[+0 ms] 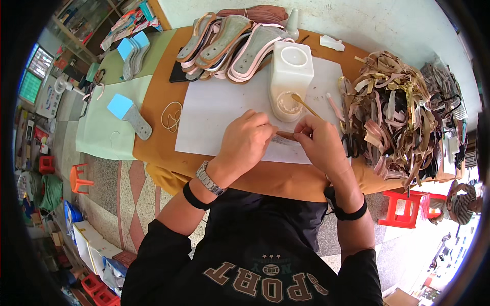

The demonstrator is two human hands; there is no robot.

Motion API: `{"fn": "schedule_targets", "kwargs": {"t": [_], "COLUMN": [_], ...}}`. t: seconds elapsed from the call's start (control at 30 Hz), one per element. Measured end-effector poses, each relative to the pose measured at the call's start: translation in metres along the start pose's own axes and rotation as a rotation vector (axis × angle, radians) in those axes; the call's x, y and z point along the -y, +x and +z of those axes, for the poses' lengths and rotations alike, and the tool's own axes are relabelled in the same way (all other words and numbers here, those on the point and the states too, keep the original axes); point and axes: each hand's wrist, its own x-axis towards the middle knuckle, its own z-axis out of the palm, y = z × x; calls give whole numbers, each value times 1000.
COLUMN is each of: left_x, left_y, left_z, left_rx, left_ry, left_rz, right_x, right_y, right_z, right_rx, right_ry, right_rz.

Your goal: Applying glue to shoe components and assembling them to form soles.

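Left hand (246, 139) and right hand (317, 141) pinching a brown strap (286, 135) over white paper (219, 109); glue pot (289, 76) behind, strap heap (395, 109) at table's right edge.

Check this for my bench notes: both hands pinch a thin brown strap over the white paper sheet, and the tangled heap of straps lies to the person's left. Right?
Not quite. The head view shows the tangled heap of tan and gold straps lying to the person's right, not left. The rest holds: the left hand and right hand pinch the thin brown strap over the white paper sheet.
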Motion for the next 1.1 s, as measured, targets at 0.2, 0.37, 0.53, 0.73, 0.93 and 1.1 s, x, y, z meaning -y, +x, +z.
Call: {"fn": "schedule_targets", "kwargs": {"t": [0.2,0.37,0.53,0.73,0.93,1.1], "left_x": [1,3,2,2,2,2], "left_y": [1,1,2,1,0,1], "left_z": [1,1,1,1,2,1], "left_rx": [-14,-2,-1,-2,1,8], "left_ry": [-17,-18,-20,-24,-26,-49], "left_rz": [6,2,-2,-11,-20,-13], "right_x": [-8,-14,-15,-18,-18,-15], "right_y": [-5,-6,-9,-11,-12,-15], "right_z": [3,4,0,0,5,14], "right_rx": [-43,-96,-107,-105,-140,-211], "right_ry": [-72,-135,-167,-197,-260,-378], "right_rz": [-125,-232,-271,-294,-327,-424]}}
